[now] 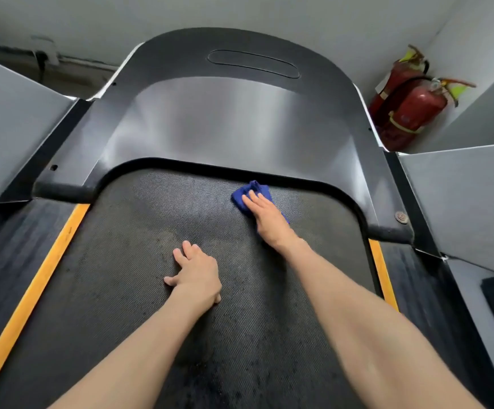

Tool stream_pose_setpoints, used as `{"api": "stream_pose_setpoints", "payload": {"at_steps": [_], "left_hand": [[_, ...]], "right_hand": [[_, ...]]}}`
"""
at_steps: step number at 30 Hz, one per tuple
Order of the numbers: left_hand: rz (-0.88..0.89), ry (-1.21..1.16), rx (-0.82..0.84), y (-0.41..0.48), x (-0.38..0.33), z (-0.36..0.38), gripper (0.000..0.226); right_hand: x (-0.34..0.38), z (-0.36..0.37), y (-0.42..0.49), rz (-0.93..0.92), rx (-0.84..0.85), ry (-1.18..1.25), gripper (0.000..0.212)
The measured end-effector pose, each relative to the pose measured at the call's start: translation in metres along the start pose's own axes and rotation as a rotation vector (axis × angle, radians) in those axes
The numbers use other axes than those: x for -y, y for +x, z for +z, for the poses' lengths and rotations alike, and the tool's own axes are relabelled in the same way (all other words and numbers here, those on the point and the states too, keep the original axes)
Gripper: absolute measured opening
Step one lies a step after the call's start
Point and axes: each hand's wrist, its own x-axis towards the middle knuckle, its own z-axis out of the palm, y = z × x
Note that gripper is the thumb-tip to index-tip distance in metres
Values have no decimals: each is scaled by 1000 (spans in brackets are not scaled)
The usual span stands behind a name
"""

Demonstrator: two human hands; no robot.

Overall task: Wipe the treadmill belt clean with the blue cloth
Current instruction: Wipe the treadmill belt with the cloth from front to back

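Head view, desk asking: where is the blue cloth [250,192], and how does it look?

Operator: From my station I see it bunched and creased, deep blue, lying on the treadmill belt [139,237] at the belt's far end, right against the dark lip of the motor cover [225,122].

Desk: And the hands?

Operator: The right hand [269,219] lies flat on the cloth, fingers straight, pressing it down. The left hand [198,274] is released, its fingers spread on the bare belt, nearer to me and well apart from the cloth.

Desk: The surroundings?

Operator: The belt is black, textured and smudged. A yellow stripe [48,261] runs along each side of it. Two red fire extinguishers [417,110] stand in the corner beyond the cover, on the right. Grey panels flank both sides.
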Motion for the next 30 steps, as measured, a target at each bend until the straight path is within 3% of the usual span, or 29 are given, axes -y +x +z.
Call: {"api": "stream_pose_setpoints", "payload": {"at_steps": [2, 5, 8, 10, 13, 16, 19, 23, 25, 30], "left_hand": [[14, -12, -20, 4, 4, 3, 108], [6, -58, -50, 5, 9, 8, 120], [26, 2, -58, 1, 8, 9, 118], [-10, -38, -60, 4, 5, 9, 122], [-42, -71, -53, 6, 5, 8, 125], [5, -39, -73, 7, 7, 8, 121], [11, -72, -91, 8, 11, 11, 120], [73, 3, -126, 5, 14, 10, 118], [67, 32, -129, 7, 14, 11, 118], [15, 81, -100, 7, 4, 6, 100]], "right_hand": [[-41, -13, -21, 62, -60, 13, 60], [-91, -34, -62, 412, -225, -39, 60], [-80, -40, -48, 672, -267, -73, 49], [-36, -31, -29, 601, -282, -62, 47], [32, 13, -26, 137, -147, -25, 35], [29, 8, -32, -61, -88, -15, 40], [-23, -17, -40, 221, -114, -140, 48], [-91, -47, -47, 602, -75, -118, 59], [-95, -55, -55, 649, -56, -112, 60], [-55, -37, -110, 536, -206, -152, 55]]}}
